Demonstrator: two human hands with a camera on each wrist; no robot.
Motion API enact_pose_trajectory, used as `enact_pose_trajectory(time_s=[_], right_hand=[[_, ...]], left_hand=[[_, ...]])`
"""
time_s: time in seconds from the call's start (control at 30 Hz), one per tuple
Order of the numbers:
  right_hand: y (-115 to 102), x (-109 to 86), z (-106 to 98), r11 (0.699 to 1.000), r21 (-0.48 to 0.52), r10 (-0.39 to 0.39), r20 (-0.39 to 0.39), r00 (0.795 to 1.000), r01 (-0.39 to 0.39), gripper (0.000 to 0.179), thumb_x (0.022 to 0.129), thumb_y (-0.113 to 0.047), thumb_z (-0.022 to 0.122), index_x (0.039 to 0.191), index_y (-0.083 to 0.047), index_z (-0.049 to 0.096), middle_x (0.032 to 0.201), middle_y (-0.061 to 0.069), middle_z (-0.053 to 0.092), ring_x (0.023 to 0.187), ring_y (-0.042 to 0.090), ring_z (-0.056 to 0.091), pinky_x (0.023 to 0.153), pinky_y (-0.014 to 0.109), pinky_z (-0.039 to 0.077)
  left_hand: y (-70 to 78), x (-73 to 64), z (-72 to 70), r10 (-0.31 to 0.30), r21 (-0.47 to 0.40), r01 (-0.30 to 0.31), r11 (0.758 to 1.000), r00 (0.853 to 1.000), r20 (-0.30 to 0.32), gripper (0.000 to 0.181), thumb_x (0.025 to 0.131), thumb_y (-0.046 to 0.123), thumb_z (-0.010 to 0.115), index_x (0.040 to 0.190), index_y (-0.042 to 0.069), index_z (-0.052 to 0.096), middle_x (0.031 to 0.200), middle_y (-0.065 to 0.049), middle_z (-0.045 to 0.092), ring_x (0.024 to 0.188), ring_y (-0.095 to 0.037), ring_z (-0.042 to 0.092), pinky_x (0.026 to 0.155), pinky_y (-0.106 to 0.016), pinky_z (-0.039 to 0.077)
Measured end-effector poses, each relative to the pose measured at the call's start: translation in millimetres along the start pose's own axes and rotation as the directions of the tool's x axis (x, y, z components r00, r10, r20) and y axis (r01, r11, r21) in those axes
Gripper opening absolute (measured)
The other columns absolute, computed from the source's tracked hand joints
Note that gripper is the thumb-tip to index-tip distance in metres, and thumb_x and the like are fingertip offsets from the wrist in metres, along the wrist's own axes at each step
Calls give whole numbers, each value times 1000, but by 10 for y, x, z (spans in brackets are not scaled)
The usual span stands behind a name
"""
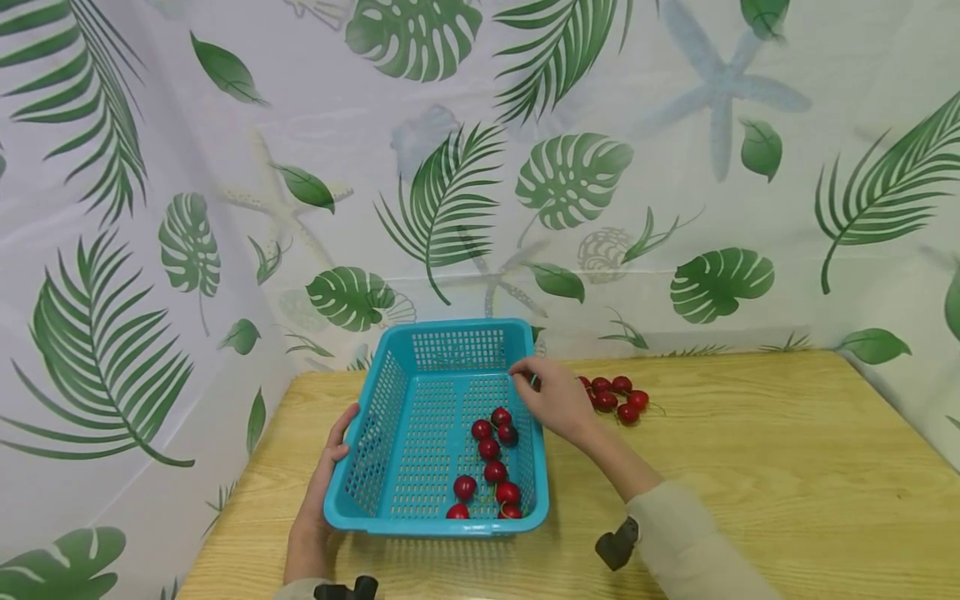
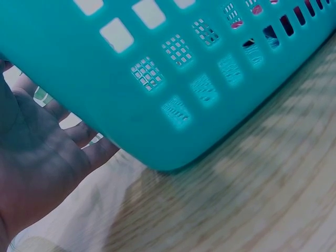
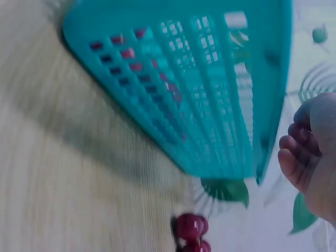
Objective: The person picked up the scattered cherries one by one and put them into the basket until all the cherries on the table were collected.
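Head view shows left hand [image 1: 324,467] relaxed against basket [image 1: 431,527] of cherries [image 1: 489,449], right hand [image 1: 558,402] curled over its rim [image 1: 541,492], hold unclear.

- The head camera looks from above, facing forward and down over a blue rectangular perforated plastic basket [image 1: 431,527] towards the white leaf-printed backdrop [image 1: 622,100].
- Left wrist: slanted, very near the basket's outer side, low over the pale wood-grain table [image 2: 273,173].
- Right wrist: opposite side, close in, tipped steeply.
- All three share the basket; head and right wrist both catch round red cherries [image 1: 604,401] outside it.
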State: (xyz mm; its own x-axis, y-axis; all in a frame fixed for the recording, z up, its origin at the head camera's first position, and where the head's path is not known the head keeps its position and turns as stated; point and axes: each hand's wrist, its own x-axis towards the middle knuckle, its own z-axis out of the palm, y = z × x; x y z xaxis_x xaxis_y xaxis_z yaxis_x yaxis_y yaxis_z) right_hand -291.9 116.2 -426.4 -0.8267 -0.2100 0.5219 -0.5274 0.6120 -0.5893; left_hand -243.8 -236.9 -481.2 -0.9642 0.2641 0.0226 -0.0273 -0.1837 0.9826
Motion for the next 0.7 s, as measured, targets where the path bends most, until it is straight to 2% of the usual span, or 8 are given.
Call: enact_pose_trajectory(time_s=[0.1, 0.23, 0.37, 0.5, 0.6, 0.7], right_hand=[[126, 10, -113, 996, 25, 80, 13, 997, -80, 17, 94, -7, 60, 105, -1, 72, 95, 9, 69, 70, 16, 55, 62, 30, 47], [339, 4, -256, 979, 46, 195, 58, 979, -198, 22, 95, -7, 58, 112, 1, 70, 102, 13, 68, 69, 19, 55, 61, 32, 46], [562, -27, -399, 966, -61, 257, 91, 962, -252, 24, 93, -3, 57, 113, 2, 68, 108, 19, 68, 86, 30, 63, 73, 42, 52], [754, -77, -513, 942, -181, 310, 143, 940, -283, 29, 90, 2, 54, 116, 6, 66, 116, 26, 65, 109, 42, 61, 87, 53, 50], [869, -120, -555, 921, -268, 332, 165, 929, -282, 31, 89, 3, 53, 116, 7, 66, 118, 28, 63, 109, 43, 60, 86, 53, 51], [948, -159, -564, 904, -330, 340, 170, 925, -272, 28, 90, 0, 56, 114, 6, 68, 114, 27, 62, 98, 39, 63, 77, 49, 53]], left_hand=[[3, 2, 8, 1, -2, -1, 1000, 1000, 6, 61, 100, 20, 21, 160, 26, 9, 165, -11, 3, 145, -44, 13, 98, -41, 38], [-5, 10, 5, 3, 1, -3, 1000, 1000, -2, 61, 100, 21, 21, 160, 26, 10, 165, -11, 3, 145, -44, 15, 97, -41, 40], [-15, 20, 2, 3, 4, -3, 1000, 1000, -3, 61, 101, 22, 20, 160, 27, 9, 165, -12, 2, 144, -44, 16, 97, -39, 41], [-28, 29, -2, 6, -6, -6, 1000, 1000, 3, 60, 101, 23, 20, 160, 27, 7, 165, -12, 2, 143, -44, 17, 97, -40, 42], [-33, 31, -6, 9, 0, -9, 1000, 1000, -1, 60, 101, 23, 20, 160, 28, 8, 165, -11, 2, 144, -44, 17, 97, -40, 41], [-34, 30, -7, 6, 5, -6, 1000, 1000, -4, 61, 100, 23, 19, 160, 28, 8, 165, -11, 2, 144, -45, 16, 97, -41, 40]])
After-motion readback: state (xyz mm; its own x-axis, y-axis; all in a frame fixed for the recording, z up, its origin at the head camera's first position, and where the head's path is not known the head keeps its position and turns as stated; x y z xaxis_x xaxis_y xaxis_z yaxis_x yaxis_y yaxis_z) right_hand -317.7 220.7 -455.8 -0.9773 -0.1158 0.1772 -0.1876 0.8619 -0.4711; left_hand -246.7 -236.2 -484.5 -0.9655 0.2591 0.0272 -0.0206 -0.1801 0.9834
